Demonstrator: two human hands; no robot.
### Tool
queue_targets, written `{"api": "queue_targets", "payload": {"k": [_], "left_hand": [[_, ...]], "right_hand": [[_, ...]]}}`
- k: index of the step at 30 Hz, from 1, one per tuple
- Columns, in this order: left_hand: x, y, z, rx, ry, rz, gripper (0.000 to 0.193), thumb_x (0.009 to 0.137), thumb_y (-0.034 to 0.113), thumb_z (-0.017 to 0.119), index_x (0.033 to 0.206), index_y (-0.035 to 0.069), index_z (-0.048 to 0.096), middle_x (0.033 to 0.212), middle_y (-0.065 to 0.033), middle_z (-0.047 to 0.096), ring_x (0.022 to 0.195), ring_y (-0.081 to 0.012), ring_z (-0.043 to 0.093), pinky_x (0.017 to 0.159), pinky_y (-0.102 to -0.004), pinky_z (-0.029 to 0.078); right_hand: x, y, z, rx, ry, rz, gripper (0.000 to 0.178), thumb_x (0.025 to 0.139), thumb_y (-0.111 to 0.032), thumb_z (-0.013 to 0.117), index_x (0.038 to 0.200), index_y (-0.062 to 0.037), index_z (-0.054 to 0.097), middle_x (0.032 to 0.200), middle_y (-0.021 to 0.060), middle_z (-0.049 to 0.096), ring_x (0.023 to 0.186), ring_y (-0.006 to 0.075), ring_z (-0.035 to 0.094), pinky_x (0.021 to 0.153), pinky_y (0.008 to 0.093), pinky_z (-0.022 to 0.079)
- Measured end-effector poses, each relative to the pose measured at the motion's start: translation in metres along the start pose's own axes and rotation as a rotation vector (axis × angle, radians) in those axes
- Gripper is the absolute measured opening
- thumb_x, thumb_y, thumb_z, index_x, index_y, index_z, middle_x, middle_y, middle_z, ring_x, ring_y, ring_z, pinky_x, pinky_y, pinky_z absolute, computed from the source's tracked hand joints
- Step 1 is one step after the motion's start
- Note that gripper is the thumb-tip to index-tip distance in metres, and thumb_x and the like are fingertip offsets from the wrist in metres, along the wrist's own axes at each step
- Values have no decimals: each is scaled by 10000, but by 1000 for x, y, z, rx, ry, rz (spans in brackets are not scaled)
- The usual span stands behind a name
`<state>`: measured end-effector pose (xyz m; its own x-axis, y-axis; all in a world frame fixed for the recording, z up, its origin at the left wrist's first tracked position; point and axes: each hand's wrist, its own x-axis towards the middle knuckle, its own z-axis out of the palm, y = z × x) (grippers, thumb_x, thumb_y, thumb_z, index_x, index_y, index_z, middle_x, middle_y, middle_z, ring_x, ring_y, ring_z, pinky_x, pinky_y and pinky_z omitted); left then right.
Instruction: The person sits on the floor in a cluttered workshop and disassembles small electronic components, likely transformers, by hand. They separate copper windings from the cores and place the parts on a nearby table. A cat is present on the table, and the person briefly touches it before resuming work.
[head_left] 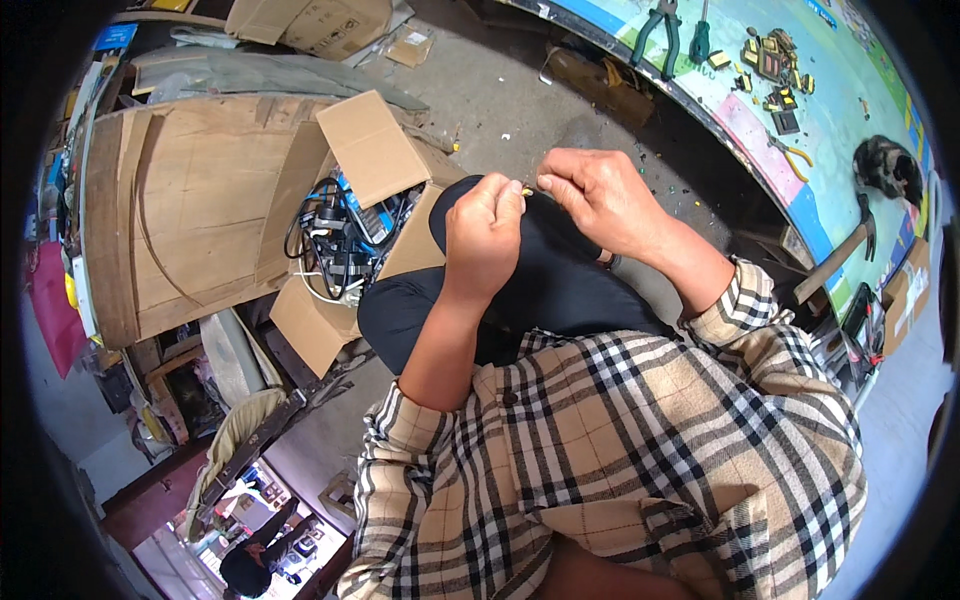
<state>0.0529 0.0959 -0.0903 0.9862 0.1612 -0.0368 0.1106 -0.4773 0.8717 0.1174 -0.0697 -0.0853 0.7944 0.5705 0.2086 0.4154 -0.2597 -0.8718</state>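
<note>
My left hand (485,235) is closed above my knees, thumb pressed to the curled fingers. A tiny yellow piece (527,191) sticks out at its fingertips; its kind is too small to make out. Just right of it, my right hand (605,200) is closed too, thumb and forefinger pinched together. Whatever the right fingers hold, if anything, is hidden. The two hands are close but apart, over my dark trousers (560,270).
An open cardboard box (375,150) of cables and electronics stands left of my knees. On the painted table (690,100) at right lie green-handled pliers (657,40), a screwdriver (702,38), several black-and-yellow parts (772,62), yellow-handled pliers (790,148) and a hammer (845,255).
</note>
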Motion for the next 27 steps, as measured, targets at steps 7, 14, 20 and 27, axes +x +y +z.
{"api": "queue_targets", "payload": {"k": [7,14,20,27], "left_hand": [[-1,-2,1,-299,-116,-150,122,938,81,493,890,3,573,681,-13,590,539,-53,472,499,-225,387],[-1,-1,3,-376,-124,-177,98,955,55,486,977,1,565,748,-22,595,546,-36,453,486,-178,347],[-2,4,6,-167,-60,-128,73,882,48,553,859,-6,597,618,-27,568,528,-62,476,500,-246,400],[1,7,5,-27,-56,-106,123,878,81,569,795,-6,596,547,-24,526,504,-58,462,479,-261,392]], "right_hand": [[-2,5,-1,128,-107,271,202,908,-178,536,827,-4,598,662,178,587,634,319,599,606,378,462],[-3,14,1,353,-217,347,230,929,-207,527,811,-30,616,606,33,571,574,128,534,566,309,434],[-2,24,3,592,-310,419,262,957,-220,523,783,-41,599,633,-25,543,555,55,463,516,244,371],[-5,17,9,218,-107,216,212,901,-198,566,797,-21,618,631,93,590,570,219,574,563,351,448]]}}
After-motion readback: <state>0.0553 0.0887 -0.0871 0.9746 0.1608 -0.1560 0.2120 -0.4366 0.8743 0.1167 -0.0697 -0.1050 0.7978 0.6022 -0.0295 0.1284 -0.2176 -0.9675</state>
